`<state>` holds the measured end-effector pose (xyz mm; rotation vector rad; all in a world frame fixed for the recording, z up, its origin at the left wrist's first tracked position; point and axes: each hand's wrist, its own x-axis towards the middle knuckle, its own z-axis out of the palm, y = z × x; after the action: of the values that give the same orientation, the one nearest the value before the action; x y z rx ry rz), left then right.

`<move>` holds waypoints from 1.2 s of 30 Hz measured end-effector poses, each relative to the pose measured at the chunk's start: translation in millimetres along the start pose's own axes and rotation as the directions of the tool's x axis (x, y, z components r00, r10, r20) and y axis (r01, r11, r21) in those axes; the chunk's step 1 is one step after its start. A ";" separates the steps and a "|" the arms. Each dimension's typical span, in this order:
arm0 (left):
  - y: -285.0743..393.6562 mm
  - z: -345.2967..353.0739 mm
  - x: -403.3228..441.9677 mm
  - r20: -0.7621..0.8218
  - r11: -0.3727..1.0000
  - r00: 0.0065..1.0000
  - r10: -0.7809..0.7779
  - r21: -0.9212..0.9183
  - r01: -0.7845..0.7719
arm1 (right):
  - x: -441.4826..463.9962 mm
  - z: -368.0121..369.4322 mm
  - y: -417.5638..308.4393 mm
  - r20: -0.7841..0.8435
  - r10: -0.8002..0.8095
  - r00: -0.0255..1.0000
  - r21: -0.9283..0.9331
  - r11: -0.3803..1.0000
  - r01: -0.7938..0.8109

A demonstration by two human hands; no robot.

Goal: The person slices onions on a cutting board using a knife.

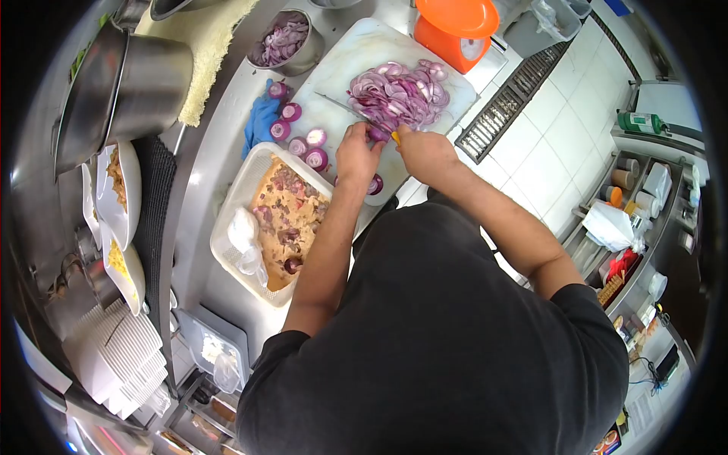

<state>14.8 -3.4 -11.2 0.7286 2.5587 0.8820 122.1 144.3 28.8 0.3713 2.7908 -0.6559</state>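
On the white cutting board (345, 57), my left hand (358, 158) has its fingers closed around a red onion (375, 133). My right hand (426, 155) grips a knife by its yellow handle (395, 138). The knife blade (341, 105) points up and left across the board, beside the onion. Just beyond both hands lies a heap of sliced red onion (402, 92). Several cut and peeled onions (316, 158) sit at the board's left edge, and another onion (374, 184) is near my left wrist. My fingers hide part of the held onion.
A metal pot (312, 51) of sliced onion stands at the back left. Beside it lies a blue glove (262, 117). A white basket (220, 227) with a sheet and onion scraps is left of my forearm. An orange scale (440, 47) stands at the board's far right corner.
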 end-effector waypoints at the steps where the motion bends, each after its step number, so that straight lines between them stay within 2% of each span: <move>1: 0.7 -1.0 -0.8 0.006 1.000 1.000 -0.007 0.012 0.006 | -2.5 -3.5 -2.2 0.004 0.002 1.000 -0.009 1.000 -0.002; 5: 1.2 -2.7 -3.0 0.016 1.000 1.000 -0.025 0.011 0.024 | 0.5 17.6 -3.0 0.083 0.088 0.993 0.090 0.991 -0.096; 8: 4.7 -5.4 -3.7 -0.023 0.989 0.999 0.041 0.140 -0.037 | 10.8 20.1 2.1 0.115 0.085 0.990 0.126 0.987 -0.100; 11: 7.0 -12.1 -4.4 -0.013 0.902 0.953 0.302 0.326 -0.282 | 9.9 17.2 14.0 0.083 0.066 0.994 0.126 0.989 -0.076; 14: 0.0 -16.5 1.0 0.022 0.851 0.914 0.405 0.356 -0.386 | 3.6 11.1 22.0 0.088 0.073 0.993 0.121 0.989 -0.084; 17: 2.9 -19.4 6.7 0.041 0.926 0.998 0.052 0.372 -0.064 | -3.7 2.7 23.8 0.097 0.085 0.992 0.106 0.990 -0.095; 20: 5.6 -15.5 12.7 0.099 0.975 0.974 -0.204 0.113 0.193 | -1.3 6.8 16.4 0.105 0.088 0.990 0.108 0.989 -0.100; 23: 14.0 -6.8 4.7 0.099 0.975 0.977 -0.187 -0.105 0.197 | 5.9 19.0 8.3 0.076 0.083 0.994 0.107 0.990 -0.091; 26: 6.0 -2.7 1.5 0.070 0.970 0.983 -0.172 -0.162 0.181 | 9.7 20.9 5.3 0.081 0.089 0.993 0.070 0.993 -0.094; 29: -3.7 -10.7 2.0 0.105 0.982 0.979 -0.175 -0.057 0.181 | 4.8 0.6 0.3 0.096 0.085 0.992 0.001 0.996 -0.086; 32: -7.8 -13.5 1.5 0.037 0.999 0.998 -0.049 -0.023 0.050 | -9.9 -20.5 -6.9 0.101 0.074 0.992 -0.027 0.997 -0.071; 36: -12.6 -10.1 4.4 0.008 0.998 1.000 -0.021 -0.060 0.021 | -15.0 -19.0 -10.9 0.107 0.082 0.991 -0.002 0.997 -0.082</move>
<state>2.0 -14.2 -12.3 0.6853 2.5171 0.9428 129.3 140.8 54.1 0.4354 2.6589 -0.6406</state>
